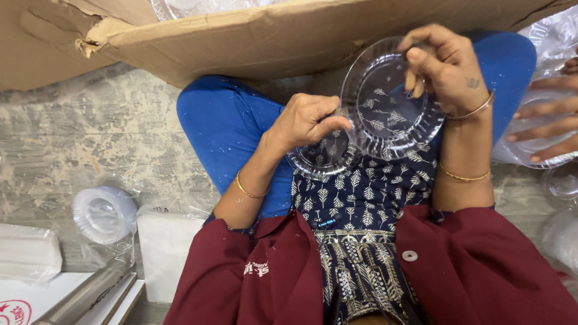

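Note:
My left hand [307, 120] is closed on the rim of a small clear plastic plate [322, 161] held over my lap. My right hand [445, 66] grips the upper edge of a larger clear ribbed plastic plate [385, 105], tilted towards me and overlapping the small plate. Both plates hang above my patterned dark blue dress [361, 198] and blue trousers [229, 126]. Gold bangles sit on both wrists.
A torn cardboard box flap [271, 36] spans the top. At left lie a wrapped stack of clear plates [105, 213], white packets [165, 247] and a metal tube [84, 298]. Another person's hand [545, 126] rests on a clear plate [530, 157] at the right edge.

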{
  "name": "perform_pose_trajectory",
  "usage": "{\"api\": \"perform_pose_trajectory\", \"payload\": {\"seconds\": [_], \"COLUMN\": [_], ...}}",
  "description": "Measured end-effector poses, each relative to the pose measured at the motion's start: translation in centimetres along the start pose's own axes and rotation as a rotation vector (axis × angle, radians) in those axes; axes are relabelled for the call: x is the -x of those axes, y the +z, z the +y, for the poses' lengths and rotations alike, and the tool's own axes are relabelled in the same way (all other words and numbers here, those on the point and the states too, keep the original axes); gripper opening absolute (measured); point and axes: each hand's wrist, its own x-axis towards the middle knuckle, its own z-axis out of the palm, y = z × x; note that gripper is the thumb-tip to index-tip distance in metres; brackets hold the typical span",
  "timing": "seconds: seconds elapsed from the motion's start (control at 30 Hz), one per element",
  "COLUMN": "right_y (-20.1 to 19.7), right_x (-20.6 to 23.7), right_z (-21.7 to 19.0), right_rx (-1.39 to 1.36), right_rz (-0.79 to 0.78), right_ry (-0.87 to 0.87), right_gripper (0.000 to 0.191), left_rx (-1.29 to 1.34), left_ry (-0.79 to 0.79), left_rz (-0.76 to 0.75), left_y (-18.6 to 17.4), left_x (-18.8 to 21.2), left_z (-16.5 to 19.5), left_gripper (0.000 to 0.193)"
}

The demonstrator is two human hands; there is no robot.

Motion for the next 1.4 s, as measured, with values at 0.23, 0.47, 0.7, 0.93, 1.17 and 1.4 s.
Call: {"api": "perform_pose_trajectory", "payload": {"seconds": [0.23,0.47,0.7,0.93,1.17,1.4], "right_y": [0.4,0.7,0.6,0.6,1.0,0.2], "right_x": [0.3,0.4,0.5,0.5,0.5,0.3], "right_z": [-0.4,-0.4,-0.5,-0.5,-0.4,0.0], "right_rx": [0.032,0.001,0.009,-0.006,-0.042,-0.001], "right_rz": [-0.093,-0.077,-0.042,0.009,-0.019,0.057], "right_ry": [0.025,0.033,0.02,-0.013,0.032,-0.013], "right_gripper": [0.015,0.015,0.013,0.011,0.012,0.009], "left_rx": [0.162,0.109,0.106,0.153,0.118,0.111], "left_ry": [-0.121,-0.091,-0.105,-0.058,-0.071,-0.125], "left_rz": [0.055,0.007,-0.022,0.052,0.077,-0.016], "left_y": [-1.1,-0.7,-0.1,0.1,-1.1,0.0], "left_x": [-0.3,-0.7,-0.1,0.4,-0.3,-0.2], "left_z": [1.0,1.3,0.4,0.4,1.4,0.6], "left_gripper": [0.075,0.08,0.073,0.046,0.082,0.056]}}
